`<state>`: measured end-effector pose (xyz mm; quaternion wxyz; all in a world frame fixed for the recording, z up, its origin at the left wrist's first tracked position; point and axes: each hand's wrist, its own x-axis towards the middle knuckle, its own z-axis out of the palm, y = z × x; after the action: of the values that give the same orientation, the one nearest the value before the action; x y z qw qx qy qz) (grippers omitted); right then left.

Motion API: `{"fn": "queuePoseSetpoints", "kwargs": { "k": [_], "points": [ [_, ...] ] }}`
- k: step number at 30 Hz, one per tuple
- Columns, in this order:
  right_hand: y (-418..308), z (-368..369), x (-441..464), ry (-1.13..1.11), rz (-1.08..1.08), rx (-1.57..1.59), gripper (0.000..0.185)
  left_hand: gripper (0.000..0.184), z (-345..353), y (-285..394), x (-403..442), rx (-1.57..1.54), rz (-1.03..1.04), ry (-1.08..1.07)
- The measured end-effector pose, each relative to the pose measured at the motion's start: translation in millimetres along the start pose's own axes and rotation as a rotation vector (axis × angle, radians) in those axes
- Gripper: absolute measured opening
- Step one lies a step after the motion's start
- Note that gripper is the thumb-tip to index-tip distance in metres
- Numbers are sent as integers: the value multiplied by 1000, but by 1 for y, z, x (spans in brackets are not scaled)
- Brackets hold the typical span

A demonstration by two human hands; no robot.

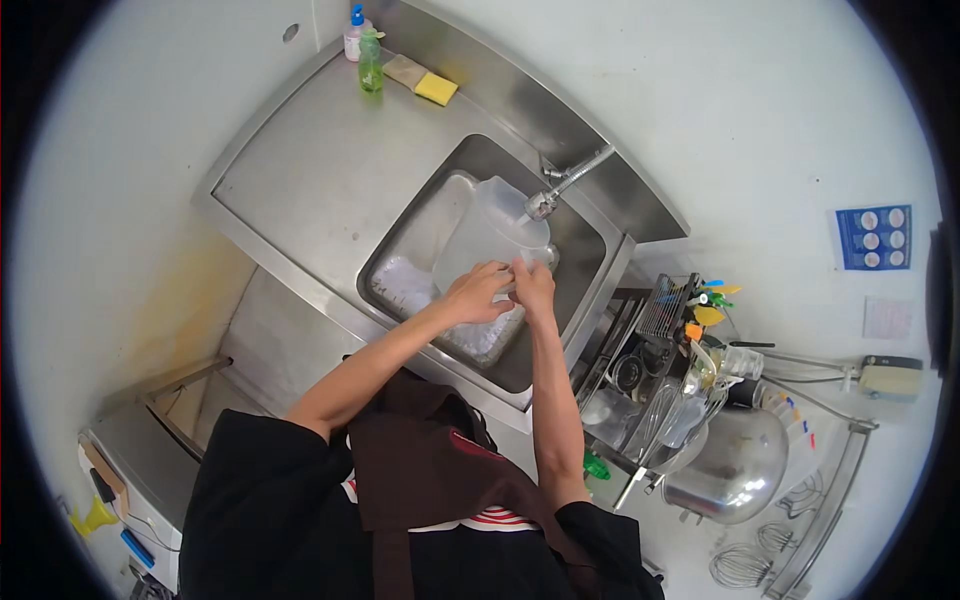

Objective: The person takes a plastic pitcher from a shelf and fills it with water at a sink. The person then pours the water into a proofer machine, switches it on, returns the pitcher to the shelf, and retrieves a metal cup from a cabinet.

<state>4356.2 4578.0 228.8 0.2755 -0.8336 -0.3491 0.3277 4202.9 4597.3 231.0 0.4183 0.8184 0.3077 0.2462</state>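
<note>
A translucent plastic jug is tilted in the steel sink basin, under the end of the faucet. My left hand lies at the jug's near side, its fingers bent towards my right hand. At the jug's near right edge, my right hand has its fingers closed, apparently around the jug's handle, which is mostly hidden. The two hands nearly meet. Below the jug, wet, whitish foam or water shows on the basin floor.
A green soap bottle, a pump bottle and a yellow sponge stand at the counter's back left. Right of the sink are a dish rack with utensils and a large steel bowl. Whisks hang at the lower right.
</note>
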Motion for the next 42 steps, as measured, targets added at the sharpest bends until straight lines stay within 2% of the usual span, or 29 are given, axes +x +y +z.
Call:
{"fn": "queuePoseSetpoints", "kwargs": {
  "k": [2, 4, 6, 8, 10, 14, 16, 19, 21, 22, 25, 26, 29, 34, 37, 42],
  "points": [
    [2, 1, -2, -32, 51, 111, 38, 32, -18, -4, -11, 51, 34, 47],
    [31, 12, 16, 59, -70, 21, 36, 19, -44, -14, -28, -107, -94, -172],
    [39, 14, 18, 93, -135, -29, 35, 21, -71, -21, -55, -239, -119, -155],
    [34, 11, 13, 130, -151, -40, 34, 25, -93, -26, -88, -220, -213, -99],
    [25, 8, 9, 145, -162, -42, 34, 32, -103, -48, -123, -124, -296, -129],
    [7, -7, -3, 115, -78, 65, 32, 49, -111, -79, -195, -4, -548, -9],
    [3, -12, -9, 103, -44, 118, 30, 45, -104, -106, -236, 200, -574, -16],
    [18, -13, -7, 132, -67, 128, 28, 38, -82, -151, -298, 264, -548, -14],
    [31, -9, -1, 189, -155, 102, 26, 26, -71, -170, -331, -10, -692, 128],
    [28, -9, -4, 188, -153, 101, 26, 26, -61, -188, -355, -11, -694, 127],
    [5, -18, -23, 102, -48, 176, 25, 18, -30, -235, -422, 92, -900, 192],
    [6, -18, -26, 105, -33, 176, 25, 18, -36, -223, -424, 92, -902, 176],
    [10, -21, -27, 97, -51, 182, 24, 15, -54, -186, -418, -312, -1342, -39],
    [12, -21, -31, 81, -7, 284, 24, 23, -50, -173, -408, -356, -1342, -114],
    [8, -21, -36, 122, -47, 319, 28, 28, -44, -176, -404, -268, -1172, -76],
    [10, -23, -37, 65, -9, 346, 24, 29, -44, -186, -401, -303, -1142, 50]
  ]
}}
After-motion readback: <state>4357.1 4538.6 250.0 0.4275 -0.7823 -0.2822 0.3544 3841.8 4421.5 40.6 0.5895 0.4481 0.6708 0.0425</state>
